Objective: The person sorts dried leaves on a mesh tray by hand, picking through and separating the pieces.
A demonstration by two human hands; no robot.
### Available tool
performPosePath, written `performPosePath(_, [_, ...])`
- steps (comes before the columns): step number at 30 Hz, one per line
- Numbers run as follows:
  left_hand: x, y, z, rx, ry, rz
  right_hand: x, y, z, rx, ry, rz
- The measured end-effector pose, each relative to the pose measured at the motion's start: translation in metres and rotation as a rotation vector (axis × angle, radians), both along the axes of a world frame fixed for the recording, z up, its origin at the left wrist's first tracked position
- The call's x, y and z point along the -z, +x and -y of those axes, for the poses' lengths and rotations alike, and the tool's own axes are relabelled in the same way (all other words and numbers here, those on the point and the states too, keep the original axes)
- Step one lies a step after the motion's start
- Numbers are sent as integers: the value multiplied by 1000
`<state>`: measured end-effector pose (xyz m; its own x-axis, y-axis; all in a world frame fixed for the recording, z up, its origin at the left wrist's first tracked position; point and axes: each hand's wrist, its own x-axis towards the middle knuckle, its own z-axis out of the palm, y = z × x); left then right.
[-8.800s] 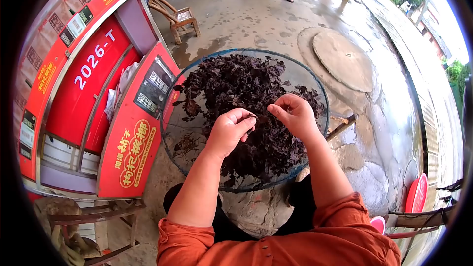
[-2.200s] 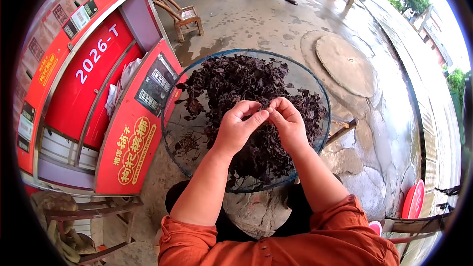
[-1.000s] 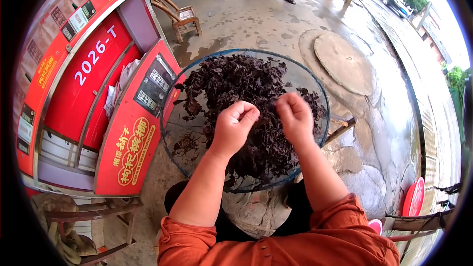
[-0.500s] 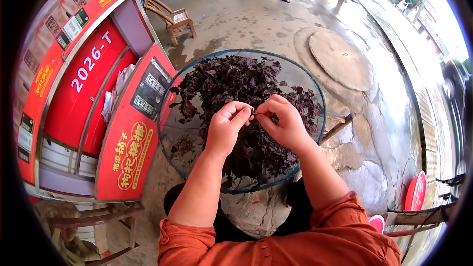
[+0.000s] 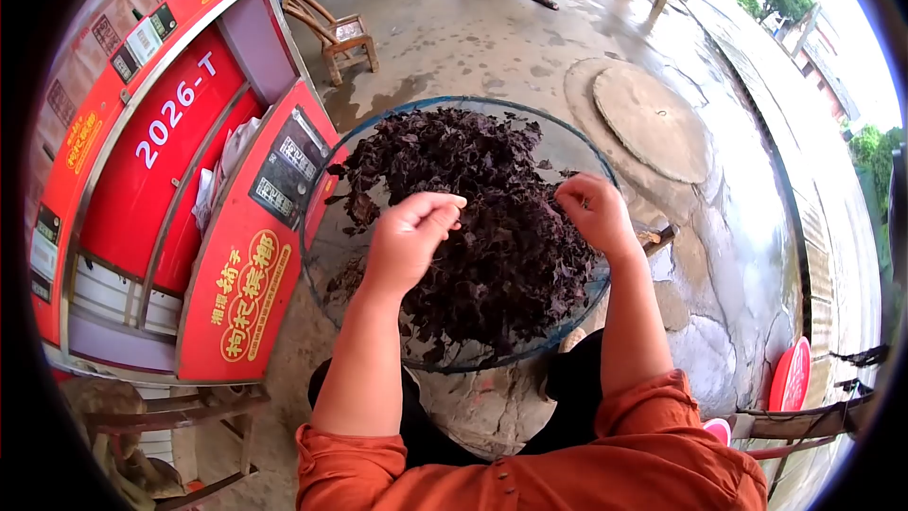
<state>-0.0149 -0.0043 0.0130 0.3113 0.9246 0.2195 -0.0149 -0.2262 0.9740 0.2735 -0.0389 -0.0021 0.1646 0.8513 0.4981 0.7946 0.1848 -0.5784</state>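
Currently I see left hand (image 5: 405, 241) and right hand (image 5: 601, 213) well apart over dark leaves (image 5: 473, 156) heaped on a round mesh tray (image 5: 463, 100), fingers (image 5: 430, 202) curled; whether either pinches anything, I can't tell. Red cabinet (image 5: 156, 199), left: "2026-T". Red board (image 5: 241, 312) beside it: yellow "枸杞槟榔".

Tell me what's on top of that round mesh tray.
A heap of dark, crinkled leaves lies on the round mesh tray, with a smaller brownish clump towards its left. The tray beneath the heap is covered, so I can't see what's there.
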Motion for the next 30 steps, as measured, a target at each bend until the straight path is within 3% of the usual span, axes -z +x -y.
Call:
performPosePath(2, [9,0,1,-65,183,-406,1,-2,3,-123,-163,-126])
performPosePath(3, [9,0,0,-60,190,-443,0,-2,-2,-126,-157,-119])
performPosePath(6, [7,-2,-4,-9,166,-310,4,-5,-24,103,-154,-19])
performPosePath(15, [-1,-6,-4,-71,120,-285,61,0,-146,128,-509,370])
performPosePath(17, [-1,-9,-7,-88,125,-265,69,10,-154,187,-279,228])
performPosePath(20, [2,-12,-9,-103,113,-216,40,15,-141,222,-137,4])
performPosePath(30, [21,8,-9,-27,74,-153,12,24,-96,43,-144,-578])
